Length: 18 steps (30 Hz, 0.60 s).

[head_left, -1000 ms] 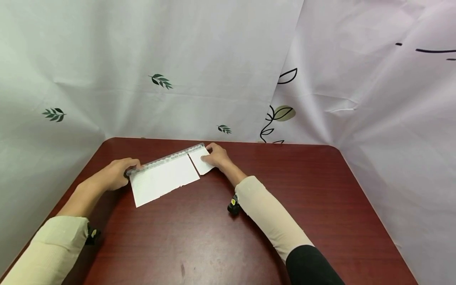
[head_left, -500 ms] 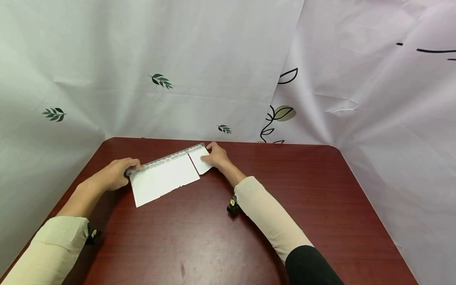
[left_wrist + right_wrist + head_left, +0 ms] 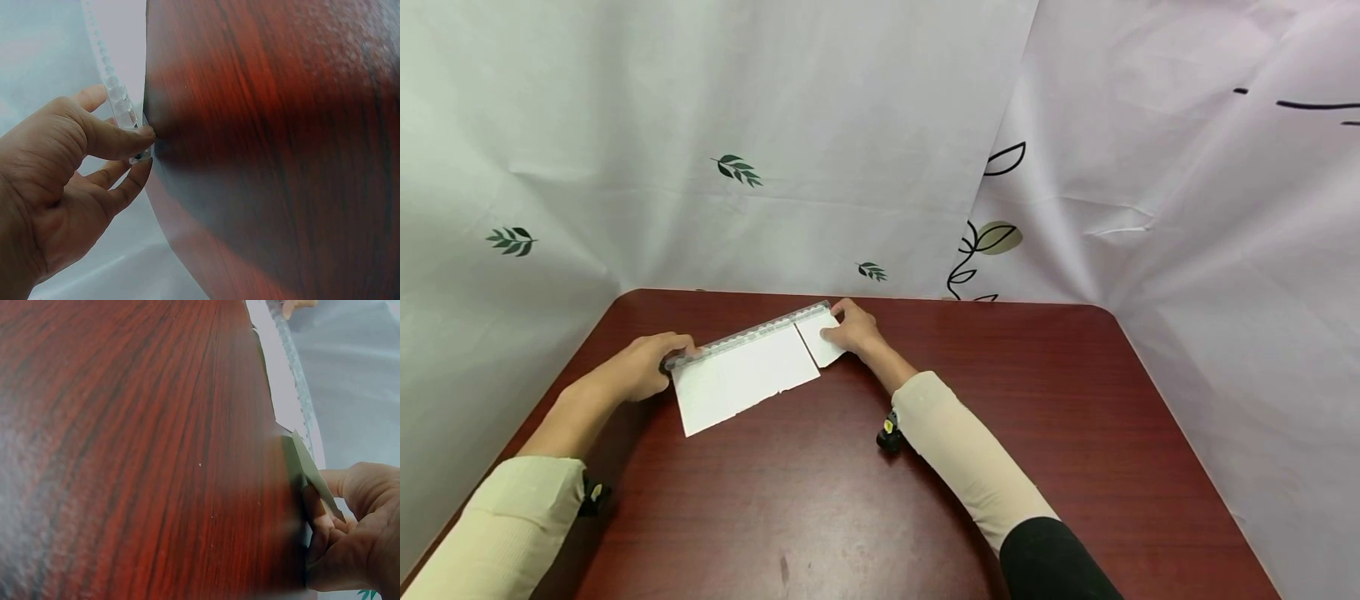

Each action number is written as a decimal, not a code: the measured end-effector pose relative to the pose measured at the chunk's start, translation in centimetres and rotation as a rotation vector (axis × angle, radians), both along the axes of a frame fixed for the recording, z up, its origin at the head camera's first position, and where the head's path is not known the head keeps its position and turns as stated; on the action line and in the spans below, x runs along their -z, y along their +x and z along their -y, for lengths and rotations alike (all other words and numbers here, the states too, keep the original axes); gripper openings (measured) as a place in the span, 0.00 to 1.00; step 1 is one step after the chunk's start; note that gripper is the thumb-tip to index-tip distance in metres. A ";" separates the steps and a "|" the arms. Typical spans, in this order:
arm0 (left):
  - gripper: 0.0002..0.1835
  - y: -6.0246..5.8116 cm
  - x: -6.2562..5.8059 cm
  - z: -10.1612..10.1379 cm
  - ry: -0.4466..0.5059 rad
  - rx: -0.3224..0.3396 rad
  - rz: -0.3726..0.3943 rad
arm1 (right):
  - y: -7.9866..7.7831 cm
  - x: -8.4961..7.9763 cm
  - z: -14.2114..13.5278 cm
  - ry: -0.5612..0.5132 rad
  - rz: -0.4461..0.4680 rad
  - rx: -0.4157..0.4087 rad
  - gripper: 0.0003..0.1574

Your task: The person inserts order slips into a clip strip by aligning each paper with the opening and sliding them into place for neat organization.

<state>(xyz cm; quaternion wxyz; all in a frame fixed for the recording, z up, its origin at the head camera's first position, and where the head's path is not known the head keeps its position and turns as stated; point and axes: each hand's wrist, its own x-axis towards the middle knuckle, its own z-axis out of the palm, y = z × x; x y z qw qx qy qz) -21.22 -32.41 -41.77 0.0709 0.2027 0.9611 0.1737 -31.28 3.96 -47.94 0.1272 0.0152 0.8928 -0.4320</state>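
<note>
A clear plastic ruler (image 3: 752, 335) with a row of round shapes lies slantwise along the upper edge of the white paper (image 3: 741, 381). To its right, a smaller white paper piece (image 3: 814, 335) is parted from the large one by a narrow gap and still meets the ruler at the top. My left hand (image 3: 638, 367) pinches the ruler's left end between thumb and fingers. At the other end, my right hand (image 3: 854, 327) grips the small piece, which stands tilted up in the right wrist view. Some right fingers are hidden behind the paper. The large paper's lower edge looks ragged.
The dark red wooden table (image 3: 760, 500) has rounded far corners. A white curtain (image 3: 820, 125) with leaf prints hangs behind it and along its sides. Black wrist cameras, such as the right one (image 3: 889, 435), sit under the sleeves.
Almost everything keeps its place. The right hand and the small paper piece have shifted very slightly up and to the left.
</note>
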 end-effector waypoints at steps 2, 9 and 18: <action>0.30 0.0 0.0 0.0 0.001 -0.002 0.002 | 0.1 -0.1 0.0 0.005 -0.003 0.001 0.28; 0.29 0.0 0.0 0.0 0.006 0.000 0.008 | 0.7 -0.6 0.3 -0.002 0.002 0.004 0.28; 0.29 0.1 -0.1 -0.1 0.004 0.005 -0.003 | 3.5 -3.4 0.2 -0.021 -0.019 0.005 0.28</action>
